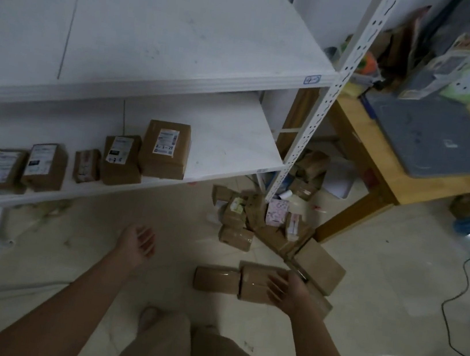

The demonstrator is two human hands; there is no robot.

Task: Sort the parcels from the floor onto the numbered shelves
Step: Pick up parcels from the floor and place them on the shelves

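Head view: tiled floor (378, 288) holds parcels (236, 237) beside shelves (232, 144); left grip (140, 244) and right grip (287, 292) fingers apart

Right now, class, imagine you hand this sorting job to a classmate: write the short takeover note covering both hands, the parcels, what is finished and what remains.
Left hand: open, holding nothing, above the floor.
Right hand: open, spread over a brown parcel on the floor; no grip yet.
Done: a row of labelled parcels stands on the lower shelf.
Left: that parcel, the ones lying beside it, and the pile on the floor by the shelf post.
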